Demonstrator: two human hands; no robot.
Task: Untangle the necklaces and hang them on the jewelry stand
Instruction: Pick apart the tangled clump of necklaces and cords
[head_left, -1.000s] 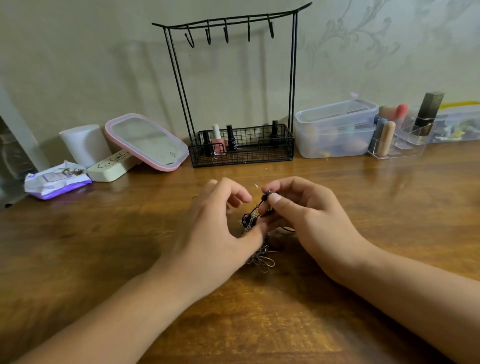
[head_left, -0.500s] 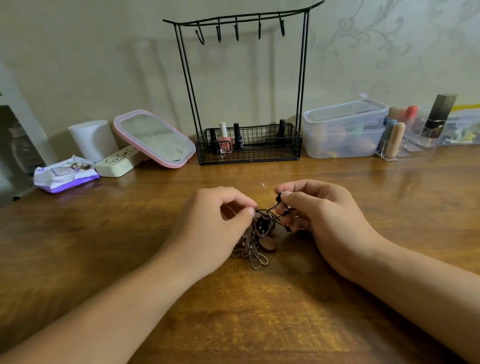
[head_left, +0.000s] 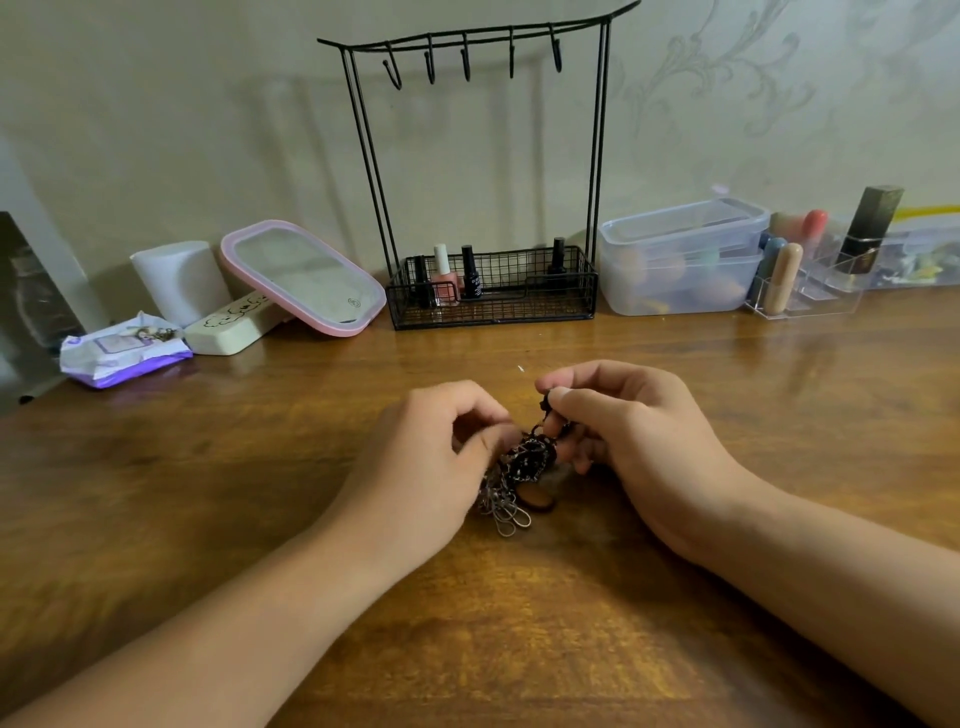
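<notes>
On the wooden worktop (head_left: 675, 597), near its middle, lies a tangled clump of necklaces (head_left: 524, 462), with both hands working at it. The left hand (head_left: 421, 467) curls in from the left, thumb and fingertips pinching the clump's left side. The right hand (head_left: 628, 431) has a narrow grip: thumb and forefinger pinch a dark bead or strand at the top of the tangle, lifted slightly above the rest. Thin silvery loops and a brown oval pendant (head_left: 535, 499) trail from the clump onto the wood.

Well behind, against the wall, stands the black wire jewelry stand (head_left: 488, 171), its hooks bare, with nail polish bottles (head_left: 452, 275) in its basket. A pink-framed mirror (head_left: 304, 278) leans to its left; a clear plastic box (head_left: 680, 260) sits to its right.
</notes>
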